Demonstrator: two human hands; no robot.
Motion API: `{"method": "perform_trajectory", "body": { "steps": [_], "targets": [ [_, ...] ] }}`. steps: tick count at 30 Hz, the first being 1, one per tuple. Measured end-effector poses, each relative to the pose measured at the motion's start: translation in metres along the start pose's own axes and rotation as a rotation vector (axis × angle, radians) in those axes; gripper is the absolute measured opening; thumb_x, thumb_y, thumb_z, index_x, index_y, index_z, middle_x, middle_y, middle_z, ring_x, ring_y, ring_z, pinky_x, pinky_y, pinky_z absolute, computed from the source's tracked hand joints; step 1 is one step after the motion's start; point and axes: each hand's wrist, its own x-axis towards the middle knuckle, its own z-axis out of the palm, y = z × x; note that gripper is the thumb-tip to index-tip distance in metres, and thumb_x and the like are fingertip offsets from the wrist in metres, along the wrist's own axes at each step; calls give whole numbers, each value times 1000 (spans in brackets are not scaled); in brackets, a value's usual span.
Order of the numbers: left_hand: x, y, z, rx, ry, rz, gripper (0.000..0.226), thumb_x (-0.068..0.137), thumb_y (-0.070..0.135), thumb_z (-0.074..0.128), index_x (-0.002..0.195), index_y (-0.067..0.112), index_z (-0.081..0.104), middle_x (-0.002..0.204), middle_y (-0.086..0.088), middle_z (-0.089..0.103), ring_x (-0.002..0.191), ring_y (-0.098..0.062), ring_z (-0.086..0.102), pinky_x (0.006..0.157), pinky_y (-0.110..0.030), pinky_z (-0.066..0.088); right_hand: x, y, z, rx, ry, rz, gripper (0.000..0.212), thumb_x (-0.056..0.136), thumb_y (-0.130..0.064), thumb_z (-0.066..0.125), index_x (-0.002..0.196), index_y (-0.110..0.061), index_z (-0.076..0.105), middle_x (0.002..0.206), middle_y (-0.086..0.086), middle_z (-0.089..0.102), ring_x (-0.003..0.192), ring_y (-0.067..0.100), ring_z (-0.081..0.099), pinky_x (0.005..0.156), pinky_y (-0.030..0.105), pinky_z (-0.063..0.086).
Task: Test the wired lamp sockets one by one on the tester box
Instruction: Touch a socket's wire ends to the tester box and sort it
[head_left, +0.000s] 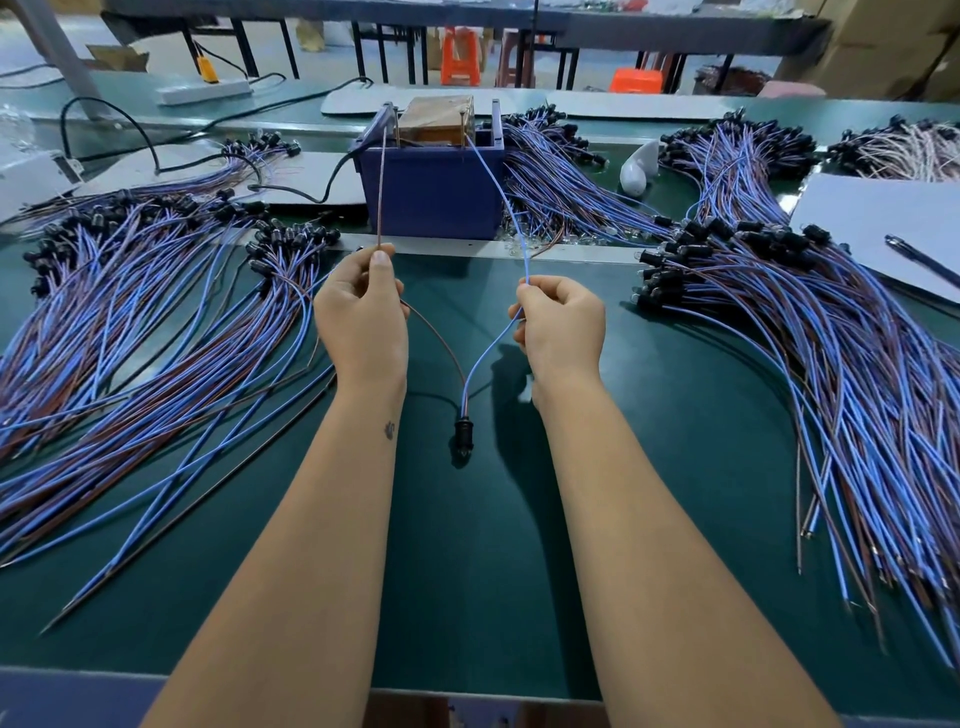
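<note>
You've got a dark green bench (467, 545) in front of you. On your left there's a big fan of wired sockets (130, 332), blue and brown leads with black sockets at the far end. A similar heap (831, 374) sits on your right, with a grey sheet (878, 218) beside it and a pen (919, 257) on top of that. Dead centre at the back is the blue tester box (434, 187), more bundles (566, 176) just right of it. A white power strip (205, 91) lies far left.

We cannot tell whether the wire tips touch the tester box (434, 192) contacts, and the right-hand sockets pile (831, 332) runs off frame.
</note>
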Motion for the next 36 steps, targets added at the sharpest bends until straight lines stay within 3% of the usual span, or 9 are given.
{"method": "perform_trajectory", "body": {
  "steps": [7,20,36],
  "targets": [
    [-1,1,0,-11,4,17,21,100,16,51,100,12,72,70,2,54,61,-10,48,52,-16,42,-1,0,0,-11,-10,-5,17,92,-11,57,78,-19,63,60,-4,61,46,10,45,46,21,39],
    [0,-5,2,7,-78,-44,20,100,17,52,93,21,71,66,5,53,51,-3,46,52,-15,42,-2,0,0,-39,-18,-20,14,92,-11,57,82,-17,65,64,-1,62,59,16,50,59,31,43],
    [1,-3,3,-47,-32,-83,19,101,14,50,100,14,69,70,1,52,56,-6,47,50,-15,41,-2,0,2,-20,-13,-6,20,91,-11,57,75,-22,63,59,-4,61,50,14,47,54,28,41]
  ]
}}
